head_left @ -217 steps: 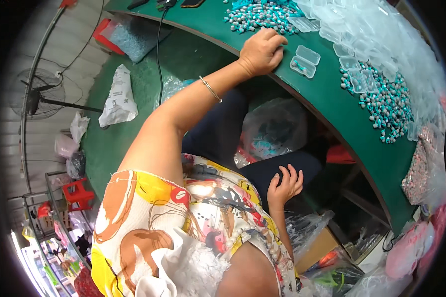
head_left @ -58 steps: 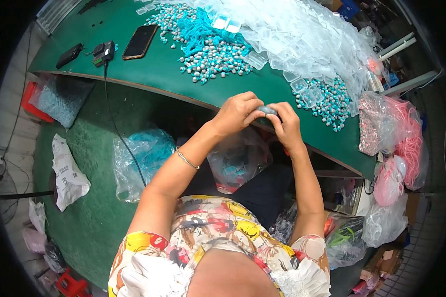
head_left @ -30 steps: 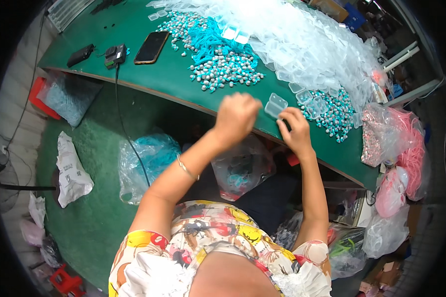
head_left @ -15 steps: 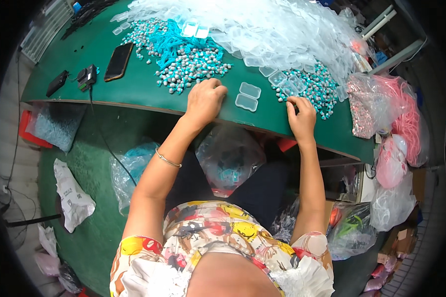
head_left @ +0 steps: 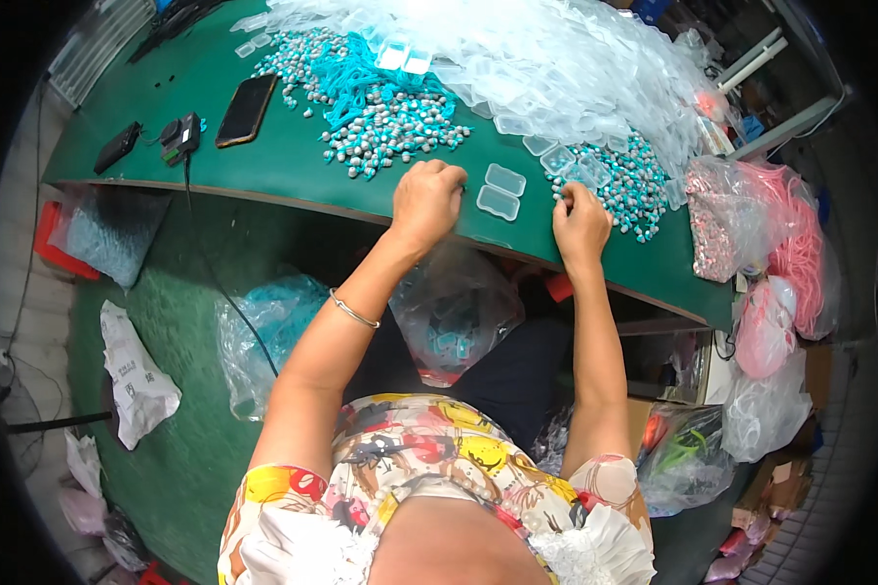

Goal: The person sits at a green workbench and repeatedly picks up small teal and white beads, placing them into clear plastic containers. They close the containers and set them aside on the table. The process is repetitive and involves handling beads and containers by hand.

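My left hand (head_left: 427,200) rests on the green table (head_left: 293,166) near its front edge, fingers curled under, just below a pile of teal and silver beads (head_left: 380,117). An open clear plastic case (head_left: 500,190) lies flat between my hands, touching neither. My right hand (head_left: 580,219) sits to its right, fingertips bunched at the edge of a second bead pile (head_left: 624,180); whether it holds a bead is hidden.
A heap of clear plastic cases (head_left: 556,58) covers the back of the table. A dark phone (head_left: 246,109) and small black devices (head_left: 180,136) lie at the left. Pink-filled bags (head_left: 790,244) crowd the right end. A clear bag (head_left: 454,312) hangs under the table edge.
My hands, together holding a case at chest height earlier, came apart and went down to the table. The case now lies between them, and my right hand has reached the right bead pile.
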A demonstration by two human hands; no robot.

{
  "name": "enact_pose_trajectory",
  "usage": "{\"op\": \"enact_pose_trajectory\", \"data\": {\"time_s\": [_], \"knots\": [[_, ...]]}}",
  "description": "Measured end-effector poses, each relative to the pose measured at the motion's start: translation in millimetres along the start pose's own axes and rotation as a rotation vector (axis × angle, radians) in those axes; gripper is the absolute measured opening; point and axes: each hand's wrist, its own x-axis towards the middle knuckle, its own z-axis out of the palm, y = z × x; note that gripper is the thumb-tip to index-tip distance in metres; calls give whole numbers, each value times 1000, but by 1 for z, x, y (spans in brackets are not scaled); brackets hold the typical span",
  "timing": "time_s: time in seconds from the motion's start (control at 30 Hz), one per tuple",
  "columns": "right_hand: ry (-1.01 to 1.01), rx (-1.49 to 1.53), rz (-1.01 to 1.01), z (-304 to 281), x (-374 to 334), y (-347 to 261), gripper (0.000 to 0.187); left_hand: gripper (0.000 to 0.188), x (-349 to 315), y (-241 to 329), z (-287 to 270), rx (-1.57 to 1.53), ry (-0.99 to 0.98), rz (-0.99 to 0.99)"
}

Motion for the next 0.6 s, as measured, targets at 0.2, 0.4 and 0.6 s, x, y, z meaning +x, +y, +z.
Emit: {"op": "enact_pose_trajectory", "data": {"time_s": [0.2, 0.4, 0.6], "knots": [[67, -81, -14, 3, 2, -8, 14, 11, 1, -2, 7, -92, 17, 6], [27, 166, 53, 8, 5, -7, 13, 15, 4, 7, 7, -449, -95, -94], [-107, 713, 44, -9, -13, -41, 17, 13, 7, 15, 9, -388, -165, -33]]}}
